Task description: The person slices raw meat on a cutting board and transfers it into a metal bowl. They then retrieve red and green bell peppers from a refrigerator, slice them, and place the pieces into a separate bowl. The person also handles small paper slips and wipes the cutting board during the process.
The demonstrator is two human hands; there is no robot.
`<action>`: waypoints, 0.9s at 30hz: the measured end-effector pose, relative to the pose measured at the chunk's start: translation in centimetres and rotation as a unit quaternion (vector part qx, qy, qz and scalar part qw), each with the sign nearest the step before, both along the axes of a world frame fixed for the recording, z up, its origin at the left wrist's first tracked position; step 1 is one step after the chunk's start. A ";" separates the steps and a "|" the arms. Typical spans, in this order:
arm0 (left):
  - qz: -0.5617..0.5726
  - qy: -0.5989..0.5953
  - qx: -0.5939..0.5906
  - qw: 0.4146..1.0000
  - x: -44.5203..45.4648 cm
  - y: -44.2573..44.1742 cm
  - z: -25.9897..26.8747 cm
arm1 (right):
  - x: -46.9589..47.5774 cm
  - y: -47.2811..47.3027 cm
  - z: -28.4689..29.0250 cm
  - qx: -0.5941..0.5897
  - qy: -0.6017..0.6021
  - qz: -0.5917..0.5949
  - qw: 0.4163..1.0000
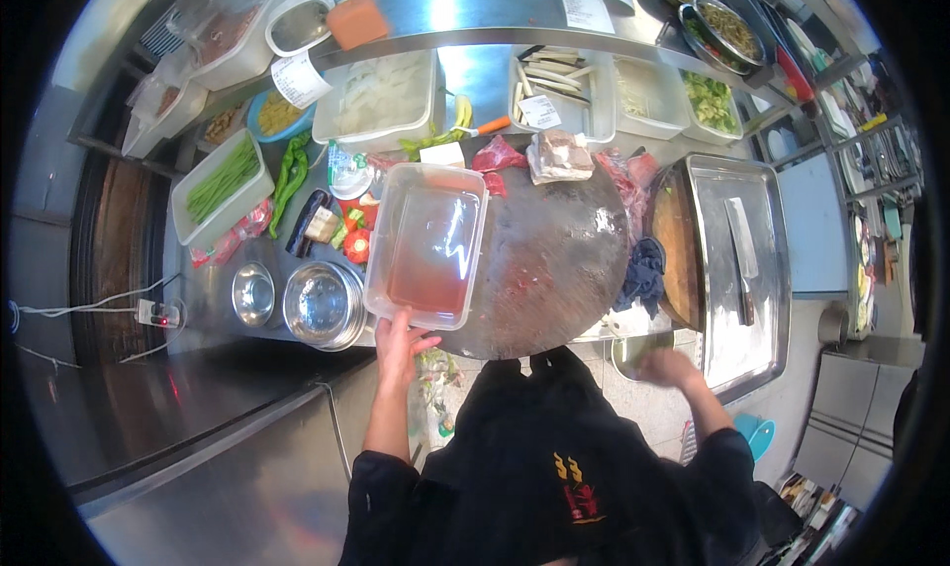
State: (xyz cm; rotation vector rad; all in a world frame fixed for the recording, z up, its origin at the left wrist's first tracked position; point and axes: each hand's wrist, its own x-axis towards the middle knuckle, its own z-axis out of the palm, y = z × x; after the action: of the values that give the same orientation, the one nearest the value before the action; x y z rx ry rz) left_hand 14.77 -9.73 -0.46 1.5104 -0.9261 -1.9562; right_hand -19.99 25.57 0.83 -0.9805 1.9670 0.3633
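Note:
My left hand [397,347] grips the near end of a clear plastic food container [376,269]. Reddish liquid [427,280] lies in the bottom of it. The container rests at the left edge of a round chopping block [549,269] whose wet top bears small red scraps. Off the block's near right side, my right hand [666,367] is blurred, its fingers curled; whether it holds anything is unclear. Pieces of red meat [499,154] and a block of fatty meat [562,156] sit along the block's far edge. A dark cloth [642,276] lies between the block and a wooden board [674,247].
A cleaver [741,250] lies in a steel tray [775,269] at right. Steel bowls [323,306], a cut eggplant [308,221], green peppers [289,180] and a tub of green beans [223,184] stand left. An orange-handled knife [490,126] lies behind, below a steel shelf [475,40].

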 end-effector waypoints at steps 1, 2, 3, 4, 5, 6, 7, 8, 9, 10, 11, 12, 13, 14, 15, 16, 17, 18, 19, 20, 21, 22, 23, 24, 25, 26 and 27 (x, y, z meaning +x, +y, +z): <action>0.007 0.024 0.001 1.000 -0.5 0.1 -0.1 | 1.2 1.7 -0.1 0.049 -0.032 -0.006 0.998; 0.021 0.033 0.011 0.999 -0.7 0.3 0.0 | 2.4 2.9 0.0 -0.018 -0.052 -0.077 0.996; 0.010 0.023 -0.019 1.000 -0.4 0.9 0.4 | 3.6 3.8 0.5 -0.040 -0.051 -0.154 0.986; 0.005 0.001 -0.041 0.999 0.1 1.5 0.8 | 4.5 4.1 0.9 -0.088 -0.064 -0.224 0.968; 0.002 -0.024 -0.060 0.998 0.6 2.2 1.4 | 5.3 3.9 1.5 -0.145 -0.061 -0.256 0.954; -0.022 -0.034 -0.073 0.996 1.1 2.8 2.1 | 5.9 3.6 2.2 -0.192 -0.052 -0.291 0.936; -0.058 -0.034 -0.084 0.994 1.4 3.2 2.7 | 6.4 3.3 3.0 -0.236 -0.043 -0.324 0.915; -0.092 -0.034 -0.091 0.991 1.5 3.7 3.4 | 6.6 3.0 3.8 -0.273 -0.033 -0.331 0.903; -0.128 -0.034 -0.098 0.986 1.2 4.2 3.9 | 6.8 2.6 4.5 -0.310 -0.063 -0.383 0.868; -0.177 -0.013 -0.094 0.980 0.7 4.6 4.4 | 7.0 2.6 5.2 -0.352 -0.089 -0.436 0.823; -0.242 -0.059 -0.105 0.963 -0.2 5.1 4.7 | 7.3 2.9 5.8 -0.377 -0.102 -0.498 0.774; -0.308 -0.087 -0.117 0.940 -1.2 5.6 5.0 | 7.7 3.5 6.3 -0.439 -0.121 -0.501 0.736; -0.372 -0.109 -0.127 0.913 -2.4 6.2 5.1 | 8.1 4.4 6.6 -0.486 -0.127 -0.512 0.697; -0.414 -0.077 -0.106 0.901 -3.7 7.1 5.1 | 8.4 5.8 6.8 -0.487 -0.093 -0.487 0.719; -0.478 -0.106 -0.126 0.863 -4.9 8.2 5.2 | 9.1 7.4 6.7 -0.499 -0.073 -0.488 0.712; -0.548 -0.122 -0.148 0.814 -6.3 9.2 5.0 | 9.7 9.3 6.3 -0.467 -0.058 -0.501 0.727; -0.621 -0.123 -0.166 0.757 -8.3 10.5 4.6 | 10.6 11.9 5.8 -0.424 -0.042 -0.512 0.746; -0.653 -0.120 -0.148 0.733 -9.9 12.2 4.0 | 12.1 14.8 5.0 -0.406 -0.023 -0.519 0.752; -0.685 -0.141 -0.116 0.706 -11.7 14.3 3.2 | 13.3 17.3 3.7 -0.388 0.011 -0.532 0.752; -0.708 -0.098 -0.094 0.693 -13.1 16.6 2.3 | 14.4 20.2 2.1 -0.367 0.039 -0.539 0.757; -0.723 -0.080 -0.056 0.684 -14.4 19.0 1.4 | 15.8 23.2 0.4 -0.361 0.027 -0.573 0.735; -0.749 -0.108 -0.064 0.651 -15.8 22.0 -0.1 | 17.0 26.3 -1.5 -0.336 -0.001 -0.609 0.718; -0.766 -0.113 -0.061 0.629 -16.5 24.6 -1.2 | 18.6 29.2 -3.5 -0.338 0.022 -0.621 0.707; -0.780 -0.148 -0.069 0.604 -17.7 27.4 -2.4 | 20.3 31.7 -5.2 -0.325 0.030 -0.635 0.700; -0.782 -0.146 -0.061 0.603 -18.2 30.7 -4.0 | 22.4 34.9 -7.4 -0.328 -0.023 -0.682 0.653; -0.791 -0.144 -0.049 0.593 -18.6 33.9 -5.3 | 24.3 37.9 -9.7 -0.319 -0.091 -0.725 0.604; -0.791 -0.174 -0.044 0.585 -19.2 37.2 -6.8 | 26.1 40.8 -12.3 -0.316 -0.164 -0.759 0.545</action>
State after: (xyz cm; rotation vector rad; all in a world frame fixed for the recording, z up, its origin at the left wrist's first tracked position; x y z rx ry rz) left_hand -4.44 27.51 -7.23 0.7801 -3.2776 -2.3229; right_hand 6.08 66.34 -11.50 0.5753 1.8229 -1.4731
